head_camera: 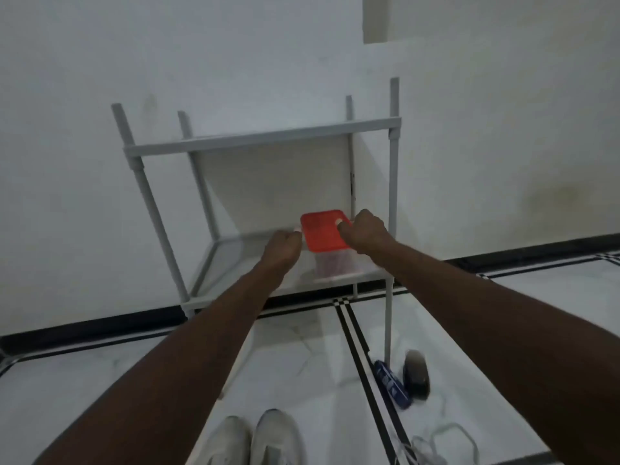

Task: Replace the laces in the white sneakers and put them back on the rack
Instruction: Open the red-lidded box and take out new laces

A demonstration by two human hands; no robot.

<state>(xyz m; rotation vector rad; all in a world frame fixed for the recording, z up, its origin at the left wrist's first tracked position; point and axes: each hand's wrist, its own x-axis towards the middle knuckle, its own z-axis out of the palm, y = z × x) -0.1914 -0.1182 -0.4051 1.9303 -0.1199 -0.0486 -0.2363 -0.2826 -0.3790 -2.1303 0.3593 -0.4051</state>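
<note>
Two white sneakers [255,437] stand side by side on the floor at the bottom, toes pointing away from me. Loose white laces [446,441] lie on the tiles at the lower right. A grey metal rack [261,137] stands against the wall. On its lower shelf sits a clear container with a red lid [323,233]. My left hand [281,248] pinches the lid's left edge with curled fingers. My right hand [365,231] grips the lid's right side, thumb on top.
A blue packet [392,384] and a dark oval object [416,374] lie on the floor by the rack's front right leg. The floor is white tile with black stripes [362,350]. A black skirting runs along the white wall.
</note>
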